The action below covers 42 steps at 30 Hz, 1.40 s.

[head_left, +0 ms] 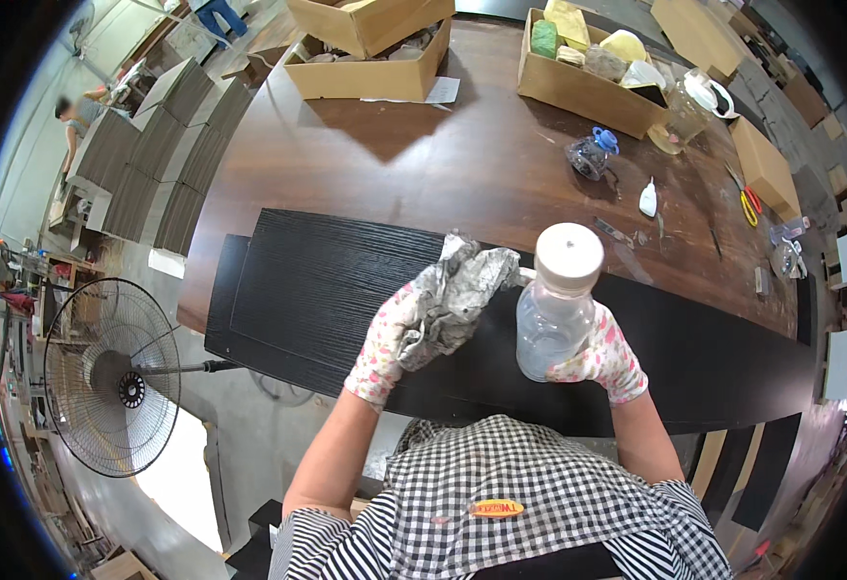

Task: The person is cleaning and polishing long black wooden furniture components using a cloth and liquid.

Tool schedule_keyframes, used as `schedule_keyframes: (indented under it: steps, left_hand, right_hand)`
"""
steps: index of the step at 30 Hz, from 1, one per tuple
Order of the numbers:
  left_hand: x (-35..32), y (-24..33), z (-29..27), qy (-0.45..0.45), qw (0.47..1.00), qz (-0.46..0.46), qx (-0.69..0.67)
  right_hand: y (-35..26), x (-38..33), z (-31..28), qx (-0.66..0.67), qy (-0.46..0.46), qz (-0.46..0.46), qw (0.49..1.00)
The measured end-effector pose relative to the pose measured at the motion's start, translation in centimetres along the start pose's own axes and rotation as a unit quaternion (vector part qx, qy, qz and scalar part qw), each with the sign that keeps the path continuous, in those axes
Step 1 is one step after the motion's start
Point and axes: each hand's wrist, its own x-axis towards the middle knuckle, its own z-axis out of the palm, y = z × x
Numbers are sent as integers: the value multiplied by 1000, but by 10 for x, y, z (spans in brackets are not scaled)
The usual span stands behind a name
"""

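Note:
My left hand [390, 338], in a pink-spotted white glove, is closed around a crumpled grey rag [457, 300]. In my right hand [607, 362], gloved alike, I hold a clear plastic bottle [547, 333] with a white lid, upright and close to the rag. Both hands are above black wood-grain panels [332, 285] that lie along the near side of the brown table [346, 184]. The fingers of my left hand are mostly hidden by the rag.
Open cardboard boxes [375, 79] stand at the far edge, with another box [578, 92] of rags. Toward the right are a small blue-capped bottle [590, 155], a white glue bottle [648, 198], a clear jug [680, 121] and yellow-handled scissors [750, 208]. A fan [114, 377] is left of the table.

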Motion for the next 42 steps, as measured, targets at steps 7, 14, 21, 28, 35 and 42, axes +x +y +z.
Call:
schedule_keyframes:
  steps: [7, 14, 21, 28, 35, 42]
  left_hand:
    - [-9, 2, 42, -185, 754, 59, -627]
    - [-18, 43, 64, 132, 834, -74, -531]
    - [-30, 34, 77, 112, 893, 7, -435]
    - [-47, 44, 84, 183, 952, 7, -246]
    - [-48, 32, 83, 191, 973, -42, -123]
    - [-48, 23, 62, 235, 965, -30, -109]
  right_hand:
    - [-16, -10, -38, -349, -7, -76, 934]
    - [-36, -12, -44, -551, -20, -84, 830]
    - [-35, -4, -39, -578, -44, -118, 807]
    - [-5, -3, -39, -516, -36, -108, 849]
    - [-4, -13, -37, -564, -10, -147, 812]
    - [33, -22, -9, -498, 43, -71, 863]
